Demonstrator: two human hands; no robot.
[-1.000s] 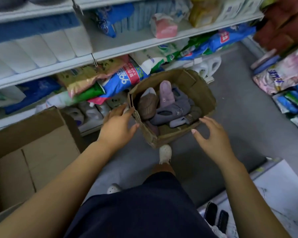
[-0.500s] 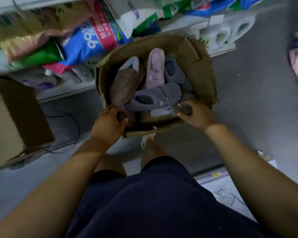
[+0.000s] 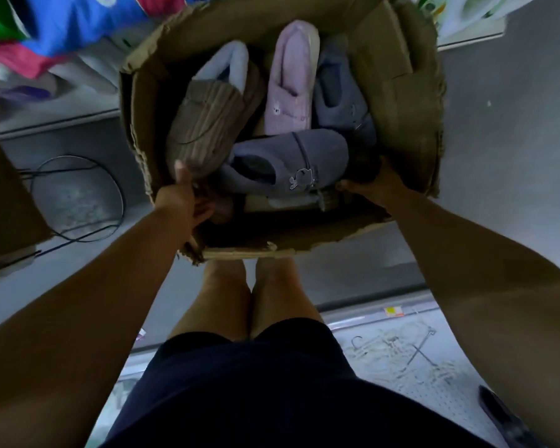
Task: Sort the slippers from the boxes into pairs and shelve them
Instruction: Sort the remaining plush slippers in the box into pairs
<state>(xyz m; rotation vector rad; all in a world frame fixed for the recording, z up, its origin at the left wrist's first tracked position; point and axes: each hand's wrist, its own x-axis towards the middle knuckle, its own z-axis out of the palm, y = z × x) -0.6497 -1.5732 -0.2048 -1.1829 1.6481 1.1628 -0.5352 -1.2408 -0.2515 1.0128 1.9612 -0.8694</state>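
On the floor between two shelf runs, a torn cardboard box [image 3: 401, 92] sits just beyond the person's legs, holding a loose heap of slippers. A brown ribbed slipper [image 3: 204, 124] lies on the left, a grey one [image 3: 288, 160] crosswise near the front, a pink one [image 3: 291, 82] upright in the middle, and a blue-grey one [image 3: 340, 95] to its right. The left hand [image 3: 185, 202] is inside the near left corner, thumb against the brown slipper's toe and fingers curled loosely below it, not yet closed on anything. The right hand [image 3: 372, 185] reaches in at the near right, fingers hidden under the grey slipper, so its grip cannot be told. To do this well, lift one slipper clear at a time, then hunt its match by colour and texture; the brown one's partner probably lies beneath it.
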